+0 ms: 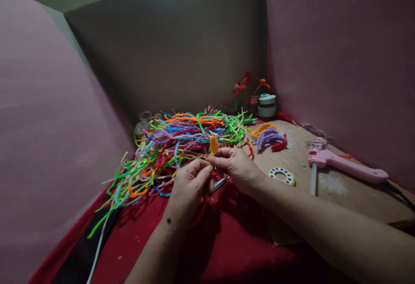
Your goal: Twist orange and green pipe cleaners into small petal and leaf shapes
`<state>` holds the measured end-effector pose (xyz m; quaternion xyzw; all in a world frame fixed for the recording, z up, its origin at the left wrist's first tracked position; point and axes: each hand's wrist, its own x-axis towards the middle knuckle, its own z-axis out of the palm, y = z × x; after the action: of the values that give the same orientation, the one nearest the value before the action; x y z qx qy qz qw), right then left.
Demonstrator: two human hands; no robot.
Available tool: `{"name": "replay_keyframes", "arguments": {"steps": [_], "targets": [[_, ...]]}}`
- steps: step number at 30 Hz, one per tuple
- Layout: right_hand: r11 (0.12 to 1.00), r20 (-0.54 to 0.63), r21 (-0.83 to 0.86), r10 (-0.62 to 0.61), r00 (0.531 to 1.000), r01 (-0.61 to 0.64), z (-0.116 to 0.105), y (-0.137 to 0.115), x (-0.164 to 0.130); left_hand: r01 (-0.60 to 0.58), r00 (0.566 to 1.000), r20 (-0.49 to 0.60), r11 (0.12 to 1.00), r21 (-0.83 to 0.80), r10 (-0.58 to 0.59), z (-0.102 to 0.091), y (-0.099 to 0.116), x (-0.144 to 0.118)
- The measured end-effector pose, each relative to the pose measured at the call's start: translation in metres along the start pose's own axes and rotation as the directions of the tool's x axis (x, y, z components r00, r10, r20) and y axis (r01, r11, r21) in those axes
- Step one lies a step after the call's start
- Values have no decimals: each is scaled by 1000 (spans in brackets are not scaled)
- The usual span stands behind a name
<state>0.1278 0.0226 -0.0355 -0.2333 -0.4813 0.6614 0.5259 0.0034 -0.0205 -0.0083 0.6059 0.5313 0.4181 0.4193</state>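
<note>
In the middle of the head view a folded orange-yellow pipe cleaner (214, 145) stands upright like a small petal. My left hand (193, 182) pinches its lower end between thumb and finger. Right beside it, my right hand (236, 166) is closed on the same pipe cleaner, just under the fuzzy loop. A slim metal tool (221, 183), perhaps scissors or tweezers, pokes out below the fingers; which hand holds it I cannot tell. Behind both hands lies a big heap of multicoloured pipe cleaners (184, 135).
A pink glue gun (348, 165) rests on a board (301, 145) at the right, near a white ring-shaped spool (281, 175). Bent purple pipe cleaners (269, 139) lie on that board. Farther back are red flowers (240, 86) and a pale green container (267, 105). Red cloth (227, 240) covers the table.
</note>
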Motion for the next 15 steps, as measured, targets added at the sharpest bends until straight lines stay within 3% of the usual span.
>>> {"name": "replay_keyframes", "arguments": {"steps": [3,7,8,12,15], "targets": [[1000,-45,5,11,999,-11,0,0,2,75,996,51,997,-31,-73,-5,-1,2],[996,-33,-69,60,998,-62,0,-2,2,-19,980,-198,997,-75,4,-14,-1,9],[993,-6,-86,76,997,-77,1,-2,1,-36,979,-204,993,-109,13,-16,-1,11],[989,101,-116,104,989,-92,5,-4,-6,-15,999,-48,967,-253,3,-18,-9,15],[984,149,-122,147,978,-129,6,-4,-8,-58,994,-101,958,-280,30,-18,-14,14]]}}
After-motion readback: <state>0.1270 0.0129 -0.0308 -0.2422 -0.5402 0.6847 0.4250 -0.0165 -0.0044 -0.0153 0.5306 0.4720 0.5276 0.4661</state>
